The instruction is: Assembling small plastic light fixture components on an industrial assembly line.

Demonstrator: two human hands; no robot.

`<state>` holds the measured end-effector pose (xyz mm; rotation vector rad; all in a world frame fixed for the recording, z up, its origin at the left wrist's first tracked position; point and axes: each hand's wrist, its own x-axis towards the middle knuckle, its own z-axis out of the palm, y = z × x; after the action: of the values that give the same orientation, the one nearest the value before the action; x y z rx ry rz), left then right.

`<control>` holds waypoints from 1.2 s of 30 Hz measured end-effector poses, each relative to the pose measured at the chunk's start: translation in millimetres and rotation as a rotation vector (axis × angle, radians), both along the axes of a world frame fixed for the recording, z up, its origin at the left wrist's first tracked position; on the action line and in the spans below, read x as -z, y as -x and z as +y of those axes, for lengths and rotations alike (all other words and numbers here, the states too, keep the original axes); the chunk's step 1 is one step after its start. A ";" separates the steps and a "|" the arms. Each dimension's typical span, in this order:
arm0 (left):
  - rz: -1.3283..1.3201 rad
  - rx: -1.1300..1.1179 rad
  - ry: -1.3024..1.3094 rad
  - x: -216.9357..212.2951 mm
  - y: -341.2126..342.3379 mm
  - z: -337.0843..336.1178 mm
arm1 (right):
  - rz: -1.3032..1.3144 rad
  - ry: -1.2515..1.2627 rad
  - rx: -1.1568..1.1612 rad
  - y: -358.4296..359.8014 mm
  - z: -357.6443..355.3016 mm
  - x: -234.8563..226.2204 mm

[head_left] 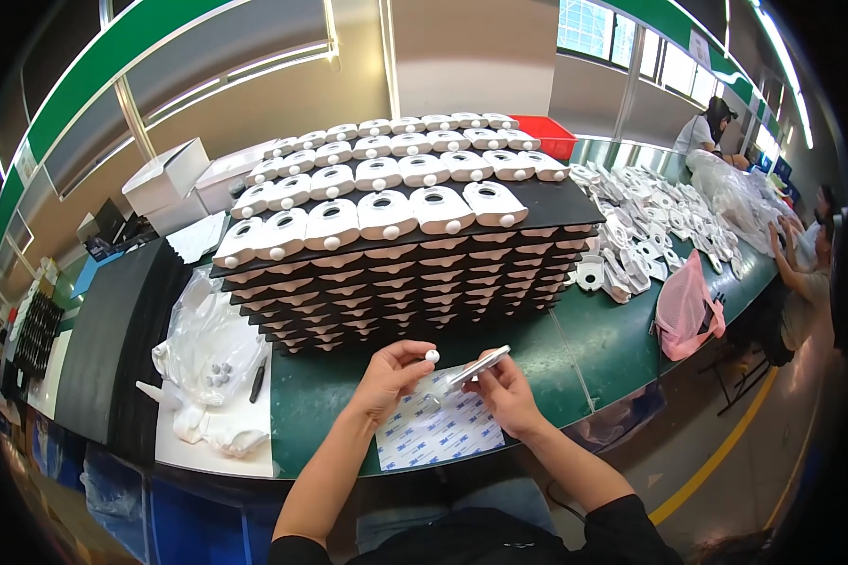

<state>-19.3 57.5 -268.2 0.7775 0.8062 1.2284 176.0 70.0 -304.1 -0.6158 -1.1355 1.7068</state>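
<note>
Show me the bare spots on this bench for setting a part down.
Bare green top lies between the stacked black trays and the pink bag, and left of the sticker sheet beside the white bags. Crowded: the loose white parts on the right.

Bare forearms; black sleeves pushed up past elbows; hands bare, ungloved.

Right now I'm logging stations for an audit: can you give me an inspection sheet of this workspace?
Surface: green bench, partly covered.
Job's things: left hand pinches a small white ball; right hand holds a flat white part over a printed sheet.
Clutter: stacked black trays topped with white parts, loose white parts, plastic bags, pink bag, white boxes, red bin.
Grips: both closed on their items.
Cables: nothing seen.
Surroundings: other people at the bench's far right end; yellow floor line.
</note>
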 end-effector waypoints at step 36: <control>0.466 -0.001 -0.322 -3.6 -15.6 -3.1 | -0.278 -0.662 0.265 -43.8 21.1 -118.5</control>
<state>-3.7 54.4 -264.6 1.3582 0.9936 1.2090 219.8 91.1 -185.6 -0.5537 -1.6304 0.9506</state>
